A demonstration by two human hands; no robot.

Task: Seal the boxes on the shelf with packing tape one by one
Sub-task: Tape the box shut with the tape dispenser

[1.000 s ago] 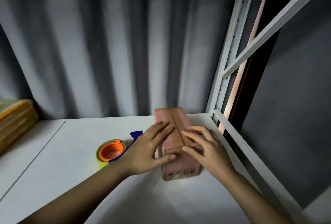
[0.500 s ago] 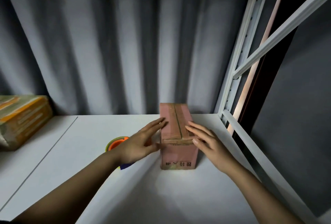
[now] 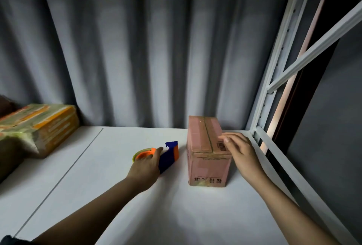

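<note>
A small pinkish-brown cardboard box (image 3: 203, 143) stands on the white shelf (image 3: 176, 215) near its right end, with tape along its top seam. My right hand (image 3: 240, 151) rests on the box's right top edge, fingers relaxed. Left of the box lies a tape dispenser (image 3: 168, 155), blue and orange, with a yellowish roll. My left hand (image 3: 146, 165) lies over the dispenser, fingers reaching across the roll; whether they grip it is hidden.
A bigger box wrapped in yellow and orange tape (image 3: 37, 127) sits at the far left of the shelf. A grey curtain (image 3: 137, 49) hangs behind. The white shelf frame (image 3: 274, 80) and its rail run along the right side.
My left hand left the box's side and moved left onto the tape dispenser. My right hand slid back along the box's right top edge. The camera view shifted right.
</note>
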